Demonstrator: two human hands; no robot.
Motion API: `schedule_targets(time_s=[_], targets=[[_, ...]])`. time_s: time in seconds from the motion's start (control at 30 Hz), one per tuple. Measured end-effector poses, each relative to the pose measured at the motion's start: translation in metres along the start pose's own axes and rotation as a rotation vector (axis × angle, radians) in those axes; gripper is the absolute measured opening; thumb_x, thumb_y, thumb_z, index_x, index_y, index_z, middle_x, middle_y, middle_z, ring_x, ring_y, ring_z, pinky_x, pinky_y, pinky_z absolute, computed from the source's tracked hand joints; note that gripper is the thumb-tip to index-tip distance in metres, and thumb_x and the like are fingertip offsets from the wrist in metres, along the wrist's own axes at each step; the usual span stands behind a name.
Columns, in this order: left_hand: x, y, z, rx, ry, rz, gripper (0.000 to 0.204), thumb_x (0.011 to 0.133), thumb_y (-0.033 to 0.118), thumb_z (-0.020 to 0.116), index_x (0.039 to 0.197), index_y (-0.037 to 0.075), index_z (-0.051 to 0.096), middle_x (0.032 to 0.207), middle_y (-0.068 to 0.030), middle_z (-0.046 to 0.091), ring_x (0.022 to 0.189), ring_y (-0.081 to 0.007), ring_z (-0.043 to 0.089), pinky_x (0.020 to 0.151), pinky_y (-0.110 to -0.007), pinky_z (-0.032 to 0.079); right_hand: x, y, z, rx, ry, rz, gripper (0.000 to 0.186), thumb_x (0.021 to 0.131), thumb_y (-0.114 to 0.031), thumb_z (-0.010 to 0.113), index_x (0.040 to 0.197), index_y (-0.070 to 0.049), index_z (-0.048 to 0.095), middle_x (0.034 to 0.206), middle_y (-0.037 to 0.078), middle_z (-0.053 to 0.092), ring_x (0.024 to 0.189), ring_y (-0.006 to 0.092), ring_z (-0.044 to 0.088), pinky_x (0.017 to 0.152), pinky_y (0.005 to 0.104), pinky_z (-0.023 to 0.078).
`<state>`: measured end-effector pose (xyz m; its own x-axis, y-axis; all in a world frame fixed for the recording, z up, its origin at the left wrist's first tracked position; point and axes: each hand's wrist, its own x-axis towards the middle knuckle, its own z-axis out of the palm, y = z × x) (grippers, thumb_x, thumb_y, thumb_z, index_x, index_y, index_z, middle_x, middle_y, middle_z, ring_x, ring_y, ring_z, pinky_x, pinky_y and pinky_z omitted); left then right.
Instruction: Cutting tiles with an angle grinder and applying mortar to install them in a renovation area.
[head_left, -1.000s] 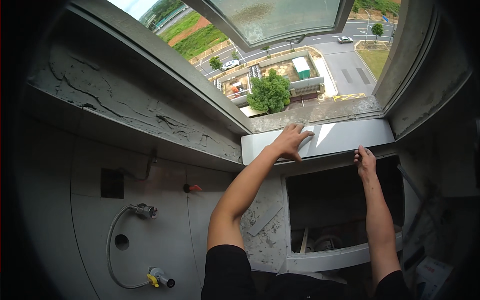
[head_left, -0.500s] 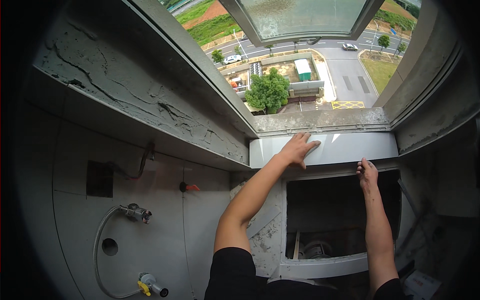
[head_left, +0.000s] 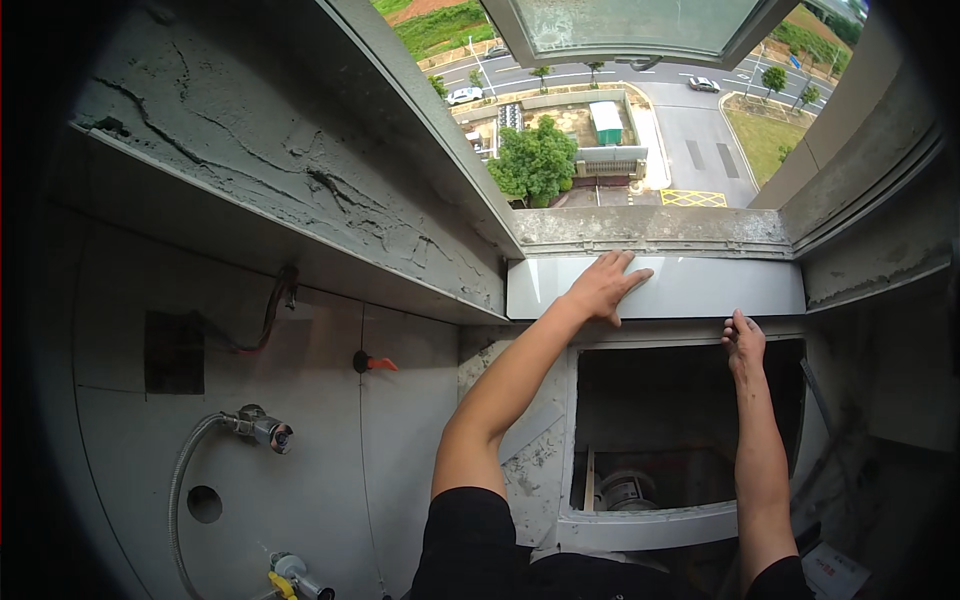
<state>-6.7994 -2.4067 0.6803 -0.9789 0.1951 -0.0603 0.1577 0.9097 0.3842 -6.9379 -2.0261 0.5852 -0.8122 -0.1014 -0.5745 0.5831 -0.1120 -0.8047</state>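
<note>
My left hand (head_left: 610, 285) lies spread on a pale, glossy rectangular slab (head_left: 715, 287) along the window's inner sill, its fingers resting on the top. My right hand (head_left: 743, 338) is at the slab's front edge, fingers curled with thumb and forefinger together; what is between them is too small to make out. Beyond the slab runs the dusty window ledge (head_left: 650, 225). Below my hands, a dark square opening (head_left: 685, 400) in the rough surface shows a round fitting (head_left: 625, 488) inside.
A cracked mortar reveal (head_left: 300, 180) runs along the left. On the panelled wall below are a braided hose (head_left: 185, 470), metal valves (head_left: 260, 430) and a red handle (head_left: 380, 364). A loose pale strip (head_left: 530, 430) lies beside the opening. The open sash (head_left: 620, 30) overlooks a street.
The camera's view has shifted, so the window and wall fittings sit differently in the picture. My hands remain at the slab, left hand on top, right hand at its front edge.
</note>
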Motion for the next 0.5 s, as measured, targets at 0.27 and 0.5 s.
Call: schedule_targets(time_s=[0.27,0.5], targets=[[-0.025,-0.002,0.026,0.065,0.075,-0.002,0.108,0.066,0.030,0.106,0.163,0.023,0.060,0.175,-0.0212,0.045,0.165,-0.0415,0.040,0.138,-0.052,0.034,-0.002,-0.012,0.004,-0.289,0.012,-0.033,0.031,0.111,-0.036,0.079,0.097,-0.010,0.070,0.080,0.000,0.070,0.061,0.0111,0.065,0.051,0.0289,0.054],[-0.043,0.030,0.073,0.056,0.380,-0.187,0.076,0.097,0.054,0.080,0.165,0.024,0.061,0.180,-0.0164,0.043,0.170,-0.0383,0.034,0.140,-0.060,0.022,0.001,-0.017,-0.005,-0.374,0.014,-0.047,0.038,0.110,-0.044,0.079,0.095,-0.010,0.070,0.076,-0.001,0.067,0.058,0.0110,0.062,0.049,0.0291,0.053]])
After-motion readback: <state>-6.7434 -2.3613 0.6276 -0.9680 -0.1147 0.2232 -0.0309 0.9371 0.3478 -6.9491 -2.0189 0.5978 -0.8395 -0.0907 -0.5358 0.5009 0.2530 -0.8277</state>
